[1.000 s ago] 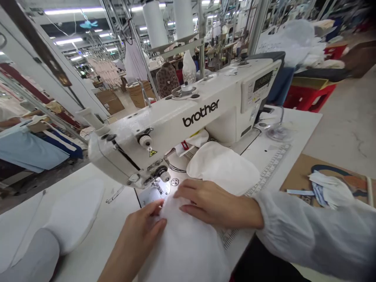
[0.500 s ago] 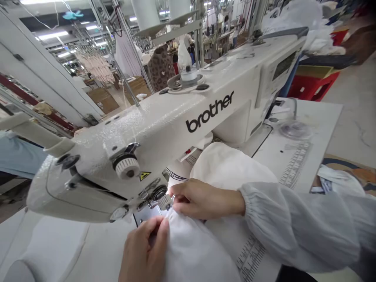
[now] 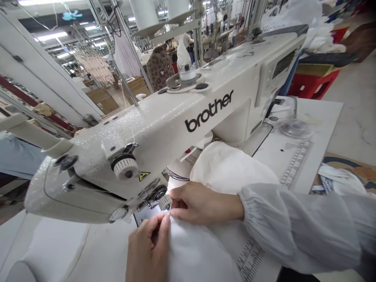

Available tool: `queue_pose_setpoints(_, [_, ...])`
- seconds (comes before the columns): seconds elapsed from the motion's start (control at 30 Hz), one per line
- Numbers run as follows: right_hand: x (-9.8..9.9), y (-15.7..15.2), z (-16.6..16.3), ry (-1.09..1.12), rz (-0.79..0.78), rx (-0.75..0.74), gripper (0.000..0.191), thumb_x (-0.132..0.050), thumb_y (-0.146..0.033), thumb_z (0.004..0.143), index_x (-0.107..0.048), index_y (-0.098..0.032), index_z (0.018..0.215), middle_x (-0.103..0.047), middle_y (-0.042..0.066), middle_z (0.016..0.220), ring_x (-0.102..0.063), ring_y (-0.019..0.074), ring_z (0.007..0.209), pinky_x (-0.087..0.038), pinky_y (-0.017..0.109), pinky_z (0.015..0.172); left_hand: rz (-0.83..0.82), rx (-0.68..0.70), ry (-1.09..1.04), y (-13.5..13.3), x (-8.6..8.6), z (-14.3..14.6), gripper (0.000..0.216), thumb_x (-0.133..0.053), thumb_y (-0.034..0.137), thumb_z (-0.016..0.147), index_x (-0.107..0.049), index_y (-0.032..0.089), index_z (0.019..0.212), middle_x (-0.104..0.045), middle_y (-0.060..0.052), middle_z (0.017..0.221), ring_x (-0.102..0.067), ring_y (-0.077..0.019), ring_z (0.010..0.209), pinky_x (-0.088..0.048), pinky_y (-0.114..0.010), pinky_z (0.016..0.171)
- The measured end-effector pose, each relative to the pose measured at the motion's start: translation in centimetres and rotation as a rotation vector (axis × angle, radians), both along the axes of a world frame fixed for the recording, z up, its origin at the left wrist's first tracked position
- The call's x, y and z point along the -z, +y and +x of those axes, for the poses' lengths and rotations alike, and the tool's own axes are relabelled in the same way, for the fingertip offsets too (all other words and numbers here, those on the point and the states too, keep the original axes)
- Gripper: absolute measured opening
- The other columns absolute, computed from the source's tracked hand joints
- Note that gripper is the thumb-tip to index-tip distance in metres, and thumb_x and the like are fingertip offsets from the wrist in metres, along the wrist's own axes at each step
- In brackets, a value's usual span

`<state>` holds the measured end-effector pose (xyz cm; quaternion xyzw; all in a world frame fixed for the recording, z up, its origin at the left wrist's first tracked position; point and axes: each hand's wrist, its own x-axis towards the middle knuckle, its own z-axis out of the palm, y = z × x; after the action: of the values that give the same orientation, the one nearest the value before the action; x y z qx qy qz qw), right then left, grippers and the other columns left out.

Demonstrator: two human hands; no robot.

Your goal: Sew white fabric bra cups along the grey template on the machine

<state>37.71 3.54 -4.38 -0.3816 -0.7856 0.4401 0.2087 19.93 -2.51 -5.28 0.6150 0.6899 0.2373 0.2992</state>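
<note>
White fabric [image 3: 202, 250] lies under the head of a white sewing machine [image 3: 164, 121] and drapes toward me, with another puffed part of it behind my right wrist. My left hand [image 3: 151, 243] pinches the fabric edge between thumb and forefinger, just in front of the needle area. Close beside it, my right hand [image 3: 199, 203] is closed on the same cloth, thumb and fingers near the small white tension knob [image 3: 165, 202]. The fingertips of both hands almost meet. The needle and presser foot are hidden behind the knob and my fingers.
The machine table [image 3: 317, 121] carries printed ruler marks and a clear bobbin-like disc [image 3: 295, 128]. A red stool [image 3: 315, 82] stands beyond its right side. White cloth [image 3: 342, 178] lies at the right. Thread cones [image 3: 147, 15] hang above the machine.
My left hand has shifted slightly right and up toward the needle area. My right hand's thumb has moved slightly down and left, closer to the left fingertips.
</note>
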Motion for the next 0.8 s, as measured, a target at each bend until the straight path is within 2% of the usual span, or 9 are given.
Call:
queue_pose_setpoints(0.17, [0.0, 0.1, 0.0, -0.003, -0.016, -0.026, 0.015, -0.054, -0.007, 0.078, -0.063, -0.018, 0.084, -0.059, -0.005, 0.069, -0.047, 0.0111, 0.063, -0.032, 0.023, 0.060, -0.018, 0.048, 0.072, 0.4, 0.2, -0.5, 0.043, -0.047, 0.059, 0.081, -0.068, 0.021, 0.076, -0.063, 0.001, 0.059, -0.061, -0.0167, 0.061, -0.044, -0.022, 0.058])
queue_pose_setpoints(0.33, [-0.1, 0.4, 0.3, 0.008, -0.008, -0.026, 0.018, -0.051, -0.005, 0.081, -0.063, -0.017, 0.088, -0.055, -0.005, 0.066, -0.046, 0.0110, 0.062, -0.031, 0.023, 0.059, -0.022, -0.021, 0.061, 0.1, 0.0, 0.1, 0.042, -0.048, 0.059, 0.080, -0.068, 0.022, 0.074, -0.058, 0.002, 0.054, -0.059, -0.0169, 0.061, -0.043, -0.023, 0.059])
queue_pose_setpoints(0.47, [-0.1, 0.4, 0.2, 0.020, -0.012, -0.012, 0.013, -0.055, -0.013, 0.085, -0.062, -0.017, 0.095, -0.062, -0.004, 0.071, -0.052, 0.0118, 0.065, -0.034, 0.023, 0.061, 0.004, -0.092, 0.023, -0.2, 0.1, 0.6, 0.039, -0.050, 0.057, 0.079, -0.069, 0.023, 0.076, -0.062, 0.002, 0.058, -0.059, -0.0177, 0.062, -0.042, -0.025, 0.063])
queue_pose_setpoints(0.57, [0.0, 0.2, 0.1, 0.019, -0.011, -0.005, 0.019, -0.059, -0.014, 0.081, -0.061, -0.016, 0.100, -0.065, -0.003, 0.074, -0.056, 0.0128, 0.067, -0.037, 0.024, 0.065, -0.001, -0.106, 0.038, -0.3, 0.3, 0.6, 0.039, -0.049, 0.058, 0.079, -0.069, 0.024, 0.079, -0.065, 0.001, 0.064, -0.060, -0.0183, 0.066, -0.041, -0.025, 0.065])
queue_pose_setpoints(0.8, [0.3, 0.3, 0.2, -0.004, 0.026, 0.008, 0.027, -0.049, -0.008, 0.082, -0.061, -0.016, 0.104, -0.058, -0.003, 0.068, -0.049, 0.0135, 0.064, -0.034, 0.024, 0.061, 0.022, -0.081, 0.079, -0.2, 0.6, 0.4, 0.040, -0.047, 0.059, 0.081, -0.064, 0.024, 0.073, -0.063, 0.003, 0.060, -0.057, -0.0165, 0.061, -0.041, -0.025, 0.066])
